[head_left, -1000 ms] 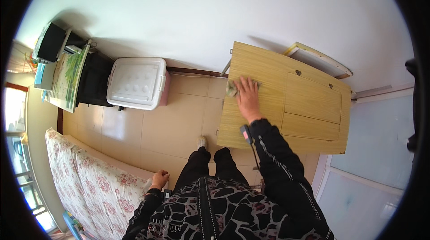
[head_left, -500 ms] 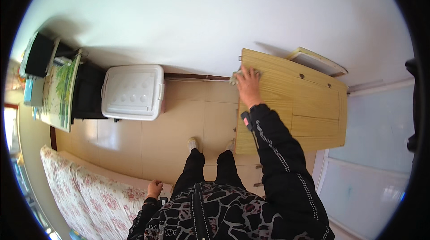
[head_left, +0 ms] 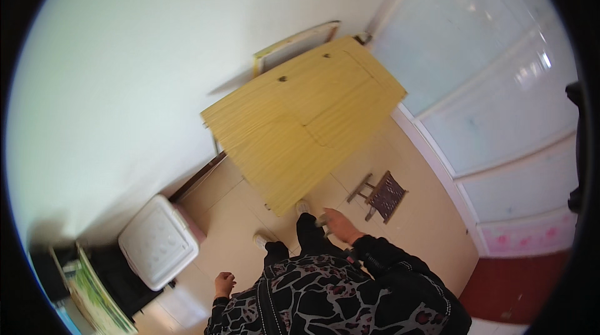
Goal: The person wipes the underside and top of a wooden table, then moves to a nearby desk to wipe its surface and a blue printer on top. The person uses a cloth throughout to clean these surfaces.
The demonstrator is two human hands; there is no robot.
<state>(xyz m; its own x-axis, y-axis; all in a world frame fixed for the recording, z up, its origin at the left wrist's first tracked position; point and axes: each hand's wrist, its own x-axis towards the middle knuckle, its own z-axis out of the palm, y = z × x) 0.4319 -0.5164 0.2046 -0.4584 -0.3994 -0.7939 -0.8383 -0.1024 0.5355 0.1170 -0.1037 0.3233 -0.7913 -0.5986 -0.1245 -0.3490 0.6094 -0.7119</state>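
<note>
My right hand (head_left: 341, 226) is closed around a small greyish rag (head_left: 322, 220), most of it hidden by the fingers. It is held low in front of my right leg, apart from the table. The table (head_left: 300, 116) has a yellow wood-grain top with two dark marks near its wall side and thin lines across it. Its near corner reaches almost to my feet. Down at my left side hangs my left hand (head_left: 225, 284), fingers loosely bent and a little apart, with nothing seen in them.
A small folding stool (head_left: 386, 196) stands on the floor right of the table. Behind the table a framed board (head_left: 297, 46) leans on the wall. At left are a white-lidded storage box (head_left: 156, 244) and black furniture. Frosted panels (head_left: 475, 60) line the right side.
My view has turned to the right, bringing the stool into sight. My right hand has left the tabletop with the rag and drawn back toward my body.
</note>
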